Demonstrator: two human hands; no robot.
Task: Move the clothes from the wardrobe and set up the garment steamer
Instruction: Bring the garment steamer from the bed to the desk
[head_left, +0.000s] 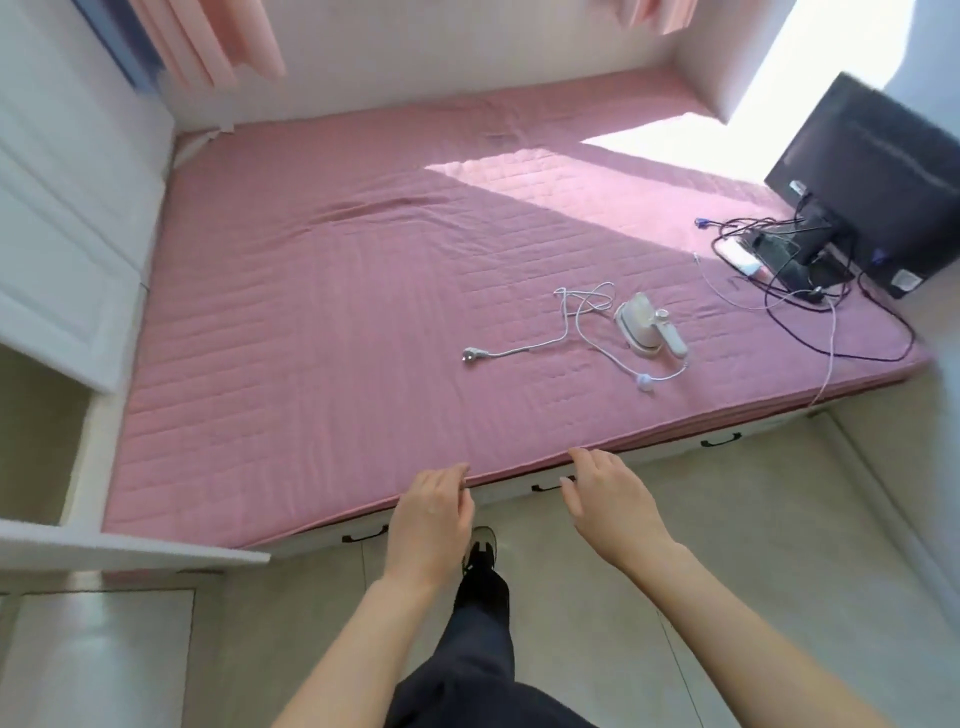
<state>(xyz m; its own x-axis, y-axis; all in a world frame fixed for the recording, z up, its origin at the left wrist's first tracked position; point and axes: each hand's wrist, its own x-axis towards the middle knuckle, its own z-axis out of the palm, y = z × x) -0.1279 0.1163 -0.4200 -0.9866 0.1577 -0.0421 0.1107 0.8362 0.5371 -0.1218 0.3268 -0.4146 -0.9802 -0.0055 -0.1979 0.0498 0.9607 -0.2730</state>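
We hold the left hand (428, 519) and right hand (613, 504) apart, fingers relaxed, empty, at the near edge of the bed (311, 322). Open bed area extends toward 11 o'clock. The garment steamer (652, 327) lies on the bed at 1 o'clock, well apart from both hands.

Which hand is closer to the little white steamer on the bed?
The right hand. It is at the near edge of the bed, almost straight before the steamer. The left hand is at that edge, farther left.
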